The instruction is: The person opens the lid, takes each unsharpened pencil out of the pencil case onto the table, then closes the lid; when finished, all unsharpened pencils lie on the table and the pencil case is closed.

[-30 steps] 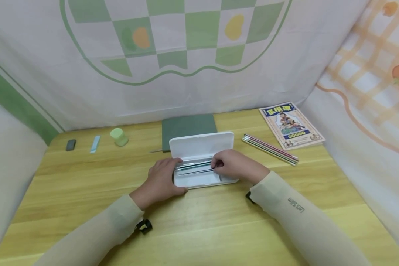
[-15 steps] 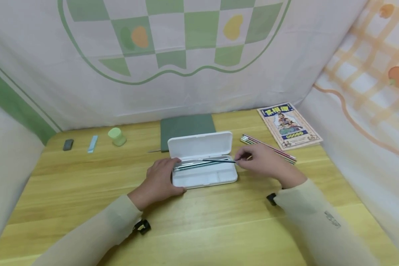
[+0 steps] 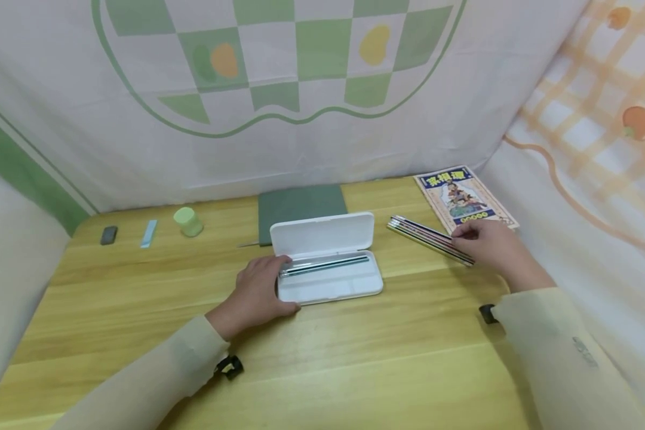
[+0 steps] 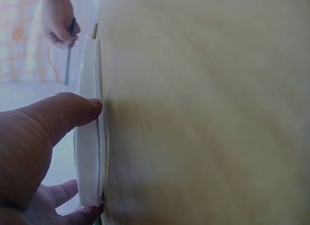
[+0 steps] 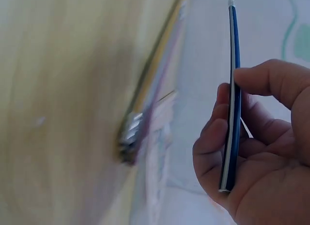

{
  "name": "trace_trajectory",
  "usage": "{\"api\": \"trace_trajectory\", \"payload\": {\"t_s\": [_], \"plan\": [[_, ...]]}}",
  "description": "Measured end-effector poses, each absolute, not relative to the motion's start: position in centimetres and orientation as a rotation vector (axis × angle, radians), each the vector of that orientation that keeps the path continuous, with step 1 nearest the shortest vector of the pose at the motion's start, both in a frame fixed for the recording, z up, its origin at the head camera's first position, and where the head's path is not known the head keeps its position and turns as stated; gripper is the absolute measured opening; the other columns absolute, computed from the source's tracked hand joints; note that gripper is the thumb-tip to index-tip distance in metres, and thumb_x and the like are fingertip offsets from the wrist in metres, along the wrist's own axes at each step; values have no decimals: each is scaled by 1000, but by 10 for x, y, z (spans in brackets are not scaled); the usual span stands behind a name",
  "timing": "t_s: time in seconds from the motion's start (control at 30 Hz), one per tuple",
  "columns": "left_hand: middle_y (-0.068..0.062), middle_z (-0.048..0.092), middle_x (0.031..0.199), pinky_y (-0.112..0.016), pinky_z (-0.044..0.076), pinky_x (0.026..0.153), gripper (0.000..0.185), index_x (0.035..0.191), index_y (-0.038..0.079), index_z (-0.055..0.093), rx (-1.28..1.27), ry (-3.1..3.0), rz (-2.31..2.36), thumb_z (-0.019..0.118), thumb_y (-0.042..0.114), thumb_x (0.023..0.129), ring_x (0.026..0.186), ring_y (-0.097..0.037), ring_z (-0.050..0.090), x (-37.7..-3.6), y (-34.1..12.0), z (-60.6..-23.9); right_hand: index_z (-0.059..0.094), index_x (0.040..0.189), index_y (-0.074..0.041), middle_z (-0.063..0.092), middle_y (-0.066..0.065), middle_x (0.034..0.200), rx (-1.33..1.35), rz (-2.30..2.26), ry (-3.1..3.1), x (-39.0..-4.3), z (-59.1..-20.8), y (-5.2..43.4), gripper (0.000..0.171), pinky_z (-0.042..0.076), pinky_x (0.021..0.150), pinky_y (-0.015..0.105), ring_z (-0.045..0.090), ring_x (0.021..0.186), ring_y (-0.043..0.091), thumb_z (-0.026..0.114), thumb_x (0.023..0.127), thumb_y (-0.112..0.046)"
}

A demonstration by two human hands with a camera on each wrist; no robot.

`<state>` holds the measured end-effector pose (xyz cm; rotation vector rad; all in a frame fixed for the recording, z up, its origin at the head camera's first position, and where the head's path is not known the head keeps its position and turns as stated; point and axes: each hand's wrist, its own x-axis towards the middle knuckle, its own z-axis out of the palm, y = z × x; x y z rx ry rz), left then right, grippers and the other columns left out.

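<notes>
An open white pencil case lies mid-table with a few pencils along its back edge. My left hand grips the case's left end, thumb on its front side. My right hand is off to the right, over the end of a bundle of striped pencils lying on the wood. In the right wrist view this hand pinches a blue-and-white pencil between thumb and fingers, with the bundle blurred beside it.
A picture booklet lies behind the bundle at the right. A dark green notebook sits behind the case lid. At the back left are a green cylinder, a blue strip and a dark eraser. Cloth walls enclose the table.
My right hand lifted a pencil out of the case and carried it right to the bundle. My left hand stayed on the case's left end.
</notes>
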<state>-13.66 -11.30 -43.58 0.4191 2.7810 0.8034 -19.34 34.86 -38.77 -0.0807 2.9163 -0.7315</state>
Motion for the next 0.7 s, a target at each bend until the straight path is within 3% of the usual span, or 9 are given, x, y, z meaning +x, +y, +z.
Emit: {"api": "trace_trajectory", "payload": {"t_s": [0.23,0.5,0.7], "plan": [[-7,48,154,-63,26,116,94,151,14,46,414,2783,809,90,47,75,146,-33,35,-137,-113,-436,73,111,0,73,18,104,-49,-716,2872,-215,-405,359,33,49,91,56,65,97,33,70,97,-29],[-7,48,154,-63,25,116,93,151,15,46,410,2782,807,90,47,75,146,-32,35,-138,-113,-437,72,109,-2,72,17,104,-55,-655,2901,-228,-410,355,33,46,93,59,64,99,36,70,96,-33],[-7,48,155,-63,25,116,93,152,15,46,411,2775,821,89,47,76,146,-32,35,-137,-113,-436,72,106,-2,72,17,103,-111,-652,2865,-230,-412,353,26,47,92,58,64,98,36,70,95,-26]]}}
